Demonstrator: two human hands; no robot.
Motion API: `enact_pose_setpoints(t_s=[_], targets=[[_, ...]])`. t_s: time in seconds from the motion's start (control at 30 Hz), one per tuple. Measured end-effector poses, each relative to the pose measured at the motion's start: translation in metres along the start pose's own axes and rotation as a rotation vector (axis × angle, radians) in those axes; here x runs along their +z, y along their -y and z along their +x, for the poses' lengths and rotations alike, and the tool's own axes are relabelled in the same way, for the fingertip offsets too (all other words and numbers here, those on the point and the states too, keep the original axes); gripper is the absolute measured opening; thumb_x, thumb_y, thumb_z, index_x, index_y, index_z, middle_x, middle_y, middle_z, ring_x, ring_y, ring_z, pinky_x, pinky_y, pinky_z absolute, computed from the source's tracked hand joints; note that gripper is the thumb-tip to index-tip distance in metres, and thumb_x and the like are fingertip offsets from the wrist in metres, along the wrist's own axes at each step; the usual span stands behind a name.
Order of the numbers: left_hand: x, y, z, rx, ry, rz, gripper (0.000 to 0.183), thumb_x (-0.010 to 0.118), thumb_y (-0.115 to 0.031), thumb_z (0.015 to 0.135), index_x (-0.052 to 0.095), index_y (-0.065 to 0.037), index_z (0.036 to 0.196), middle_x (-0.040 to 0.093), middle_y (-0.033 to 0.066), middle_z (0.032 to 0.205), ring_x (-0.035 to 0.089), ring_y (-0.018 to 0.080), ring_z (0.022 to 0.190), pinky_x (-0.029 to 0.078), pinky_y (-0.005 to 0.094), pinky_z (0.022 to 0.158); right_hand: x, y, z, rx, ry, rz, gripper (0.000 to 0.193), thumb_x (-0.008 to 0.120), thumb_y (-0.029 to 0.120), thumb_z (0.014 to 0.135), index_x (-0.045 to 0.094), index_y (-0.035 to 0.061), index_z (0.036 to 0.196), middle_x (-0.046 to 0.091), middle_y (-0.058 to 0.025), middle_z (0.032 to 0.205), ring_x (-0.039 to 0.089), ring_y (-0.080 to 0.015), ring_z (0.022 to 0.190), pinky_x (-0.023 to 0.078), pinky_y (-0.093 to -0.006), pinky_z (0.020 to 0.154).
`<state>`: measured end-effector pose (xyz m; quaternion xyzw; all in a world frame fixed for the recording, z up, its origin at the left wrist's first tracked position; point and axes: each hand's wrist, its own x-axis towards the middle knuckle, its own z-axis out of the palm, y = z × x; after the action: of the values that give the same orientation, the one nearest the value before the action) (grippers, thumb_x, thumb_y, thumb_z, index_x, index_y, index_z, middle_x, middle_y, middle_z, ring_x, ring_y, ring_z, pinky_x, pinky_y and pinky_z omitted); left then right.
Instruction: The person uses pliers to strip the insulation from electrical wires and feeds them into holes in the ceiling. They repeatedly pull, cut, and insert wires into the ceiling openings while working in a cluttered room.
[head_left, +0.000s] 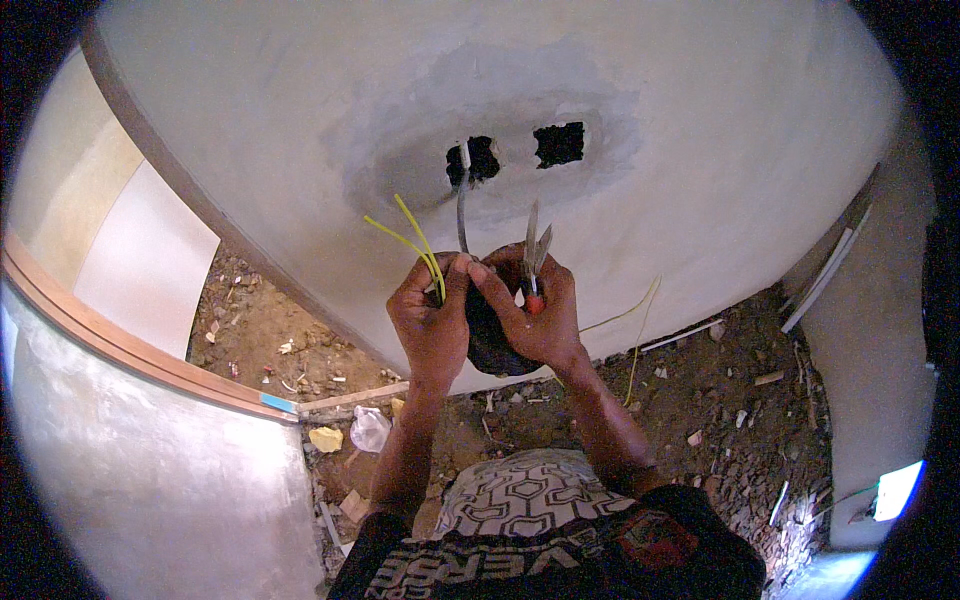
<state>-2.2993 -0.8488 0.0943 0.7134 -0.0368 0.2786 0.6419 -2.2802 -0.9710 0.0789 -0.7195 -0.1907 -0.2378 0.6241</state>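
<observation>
Wall point(720, 140): what a broad, pale sweep of plaster, with a darker grey patch spread around the left hole point(484, 158), our landmark here!
Ground point(690, 435): bare earth and rubble, well below the left hole, scraps scattered all over.
Right hand point(540, 318): there it is, below and right of the left hole, fingers wrapped around the pliers, thumb stretched across toward its partner.
Left hand point(432, 320): below and slightly left of the left hole, curled firmly around 2 yellow wires, thumb and fingertips bunched at the cable.
Dark bundle point(492, 340): black and rounded, directly below the left hole, between and behind the 2 hands; what it is, and whether it's held, I can't tell.
Right hole point(560, 145): just beside the left hole, to its right, squarish and dark.
Pliers point(531, 255): below and right of the left hole, red at the handle, 2 pointed metal tips parted and aimed upward.
Grey cable point(462, 218): here's the key line! Long axis near upright, dropping out of the left hole to the pinching fingertips; the left hand looks nearer, the pliers stand right of it, apart.
Yellow wires point(422, 238): below and left of the left hole, 2 thin ends fanning up and leftward.
</observation>
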Motion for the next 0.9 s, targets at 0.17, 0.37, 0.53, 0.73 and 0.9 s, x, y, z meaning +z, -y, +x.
enact_pose_setpoints(t_s=[0.17, 0.37, 0.53, 0.73, 0.9], targets=[[0.009, 0.005, -0.002, 0.016, -0.057, -0.086, 0.013, 0.064, -0.013, 0.093, 0.067, -0.001, 0.087, 0.066, 0.0003, 0.077, 0.055, 0.0068, 0.072, 0.046, 0.0247, 0.069, 0.000, 0.012, -0.006, -0.096, -0.049, -0.153, 0.013, 0.068, 0.011, 0.090, 0.062, -0.0003, 0.087, 0.064, -0.0094, 0.072, 0.059, -0.0122, 0.061, 0.047, -0.0283, 0.057], [0.014, 0.012, -0.002, 0.016, -0.080, -0.046, 0.015, 0.066, -0.016, 0.093, 0.067, -0.002, 0.087, 0.065, 0.0003, 0.074, 0.054, 0.0068, 0.069, 0.046, 0.0253, 0.065, -0.002, 0.011, -0.008, -0.163, -0.065, -0.193, 0.007, 0.062, 0.008, 0.090, 0.061, 0.0010, 0.090, 0.064, -0.0167, 0.081, 0.066, -0.0357, 0.069, 0.052, -0.0412, 0.063], [0.013, 0.011, -0.001, -0.040, -0.091, -0.077, 0.019, 0.066, -0.019, 0.093, 0.067, -0.002, 0.088, 0.064, 0.0002, 0.074, 0.054, 0.0071, 0.068, 0.046, 0.0255, 0.063, 0.003, 0.000, -0.010, -0.246, -0.131, -0.159, 0.004, 0.061, 0.007, 0.091, 0.061, 0.0028, 0.092, 0.064, -0.0157, 0.083, 0.066, -0.0341, 0.073, 0.053, -0.0394, 0.065], [0.009, 0.014, -0.002, -0.105, -0.109, -0.236, 0.023, 0.067, -0.023, 0.093, 0.067, 0.000, 0.088, 0.063, 0.0006, 0.075, 0.054, 0.0075, 0.066, 0.045, 0.0255, 0.061, 0.011, -0.012, -0.019, -0.108, -0.191, 0.053, 0.007, 0.063, 0.009, 0.091, 0.063, 0.0024, 0.093, 0.067, -0.0124, 0.086, 0.066, -0.0231, 0.078, 0.052, -0.0345, 0.070], [0.008, 0.004, -0.002, -0.222, -0.117, -0.568, 0.020, 0.070, -0.019, 0.091, 0.066, -0.001, 0.087, 0.062, -0.0004, 0.076, 0.052, 0.0071, 0.064, 0.043, 0.0237, 0.060, 0.004, -0.011, -0.022, 0.104, -0.204, 0.231, 0.011, 0.067, 0.011, 0.090, 0.064, 0.0016, 0.093, 0.068, -0.0090, 0.084, 0.066, -0.0203, 0.079, 0.052, -0.0340, 0.073]])
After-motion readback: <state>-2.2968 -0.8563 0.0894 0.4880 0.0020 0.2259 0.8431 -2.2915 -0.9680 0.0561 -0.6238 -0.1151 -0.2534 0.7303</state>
